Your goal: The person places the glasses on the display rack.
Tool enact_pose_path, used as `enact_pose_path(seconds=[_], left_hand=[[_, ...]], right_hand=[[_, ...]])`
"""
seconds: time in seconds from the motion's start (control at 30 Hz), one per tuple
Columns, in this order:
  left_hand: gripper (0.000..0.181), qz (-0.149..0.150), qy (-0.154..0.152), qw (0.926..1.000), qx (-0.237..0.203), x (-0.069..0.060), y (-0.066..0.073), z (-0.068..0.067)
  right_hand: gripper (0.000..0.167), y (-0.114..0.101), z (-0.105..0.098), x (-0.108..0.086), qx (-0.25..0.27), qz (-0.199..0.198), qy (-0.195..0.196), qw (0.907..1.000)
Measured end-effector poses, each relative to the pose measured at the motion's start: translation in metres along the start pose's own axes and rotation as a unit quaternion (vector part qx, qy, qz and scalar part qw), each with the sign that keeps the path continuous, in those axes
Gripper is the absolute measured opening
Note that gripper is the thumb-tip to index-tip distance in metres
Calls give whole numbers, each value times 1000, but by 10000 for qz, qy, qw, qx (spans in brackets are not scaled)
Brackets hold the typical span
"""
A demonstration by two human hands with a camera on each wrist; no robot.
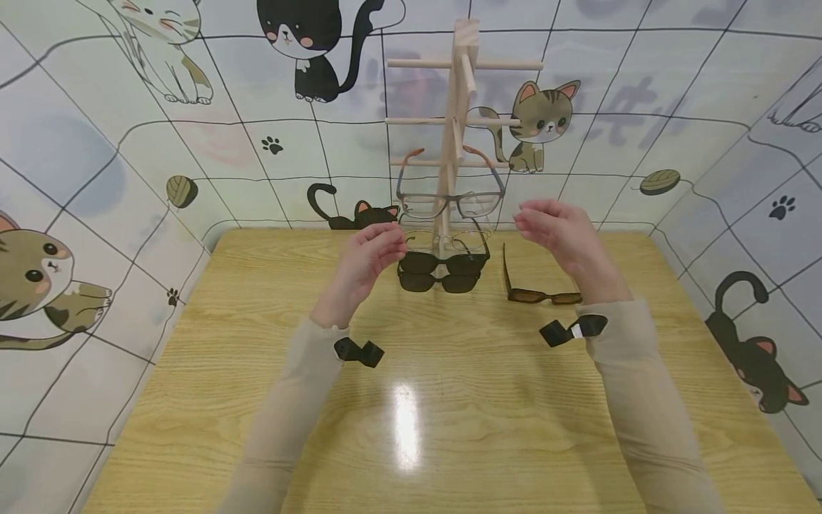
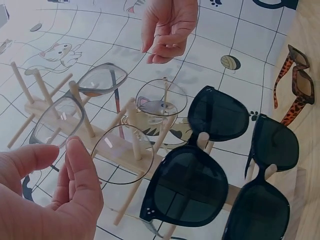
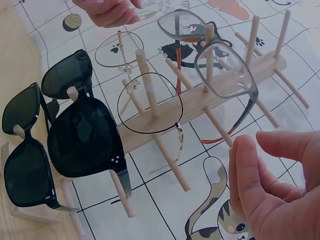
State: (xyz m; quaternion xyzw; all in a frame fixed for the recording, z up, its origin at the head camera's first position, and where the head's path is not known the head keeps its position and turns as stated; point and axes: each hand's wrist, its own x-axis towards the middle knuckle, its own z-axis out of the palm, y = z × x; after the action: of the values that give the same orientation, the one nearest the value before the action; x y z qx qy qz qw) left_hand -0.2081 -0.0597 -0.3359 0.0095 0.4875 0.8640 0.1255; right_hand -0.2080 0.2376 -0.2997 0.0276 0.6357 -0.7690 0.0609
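A wooden display stand (image 1: pixel 457 100) with several pegs holds eyewear at the back of the table. Grey-framed eyeglasses (image 1: pixel 449 198) with orange temple tips hang highest. Beneath them are thin-rimmed round glasses (image 3: pixel 150 131), then two pairs of dark sunglasses (image 2: pixel 190 185), one above the other. My left hand (image 1: pixel 369 264) hovers at the stand's left side, its fingers loosely bent and holding nothing. On the other side, my right hand (image 1: pixel 564 239) is raised near the grey-framed eyeglasses, thumb and fingers apart and nothing between them.
Tortoiseshell sunglasses (image 1: pixel 528 295) lie on the wooden table (image 1: pixel 443 414) to the right of the stand, below my right hand. A backdrop (image 1: pixel 257 178) printed with cats stands behind and at both sides. Bare pegs (image 1: pixel 420 64) stick out at the stand's top.
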Motion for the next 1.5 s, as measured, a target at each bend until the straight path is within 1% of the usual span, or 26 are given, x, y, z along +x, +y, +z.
enact_pose_path(seconds=[0.1, 0.23, 0.33, 0.4, 0.57, 0.7, 0.8, 0.97, 1.1, 1.17, 1.27, 1.5], left_hand=[[11, 7, -70, 9999, 153, -4, -6, -1], [9, -41, -77, 9997, 215, -8, -14, -1], [8, -43, -110, 9997, 222, -10, -19, 0], [9, 7, -150, 9995, 273, -10, -23, 0], [15, 28, -224, 9991, 366, -10, -33, 0], [8, -20, -296, 9985, 463, -12, -41, 1], [9, -41, -393, 9974, 596, -13, -47, 3], [12, -140, -470, 9956, 797, -13, -60, 7], [20, -214, -572, 9933, 980, -12, -70, 11], [23, -265, -624, 9923, 1040, -12, -75, 13], [23, -345, -688, 9905, 1142, -11, -82, 16], [24, -519, -849, 9867, 1287, -8, -99, 23]], right_hand=[[5, 3, -3, -3, -61, 7, -6, 10000], [7, 7, -8, -7, -147, 24, -46, 9999], [10, 10, -12, -10, -43, 17, -135, 9999], [11, 12, -14, -12, 68, 13, -186, 9998], [6, 17, -19, -16, 141, -18, -227, 9996], [5, 22, -24, -17, 47, -118, -295, 9995], [7, 27, -28, -19, -50, -183, -324, 9993], [8, 33, -35, -23, -87, -169, -340, 9992], [10, 35, -40, -27, -29, -114, -326, 9994], [9, 36, -43, -30, -89, -94, -309, 9994], [7, 38, -46, -33, -156, -77, -276, 9995], [7, 45, -56, -39, 4, -41, -284, 9996]])
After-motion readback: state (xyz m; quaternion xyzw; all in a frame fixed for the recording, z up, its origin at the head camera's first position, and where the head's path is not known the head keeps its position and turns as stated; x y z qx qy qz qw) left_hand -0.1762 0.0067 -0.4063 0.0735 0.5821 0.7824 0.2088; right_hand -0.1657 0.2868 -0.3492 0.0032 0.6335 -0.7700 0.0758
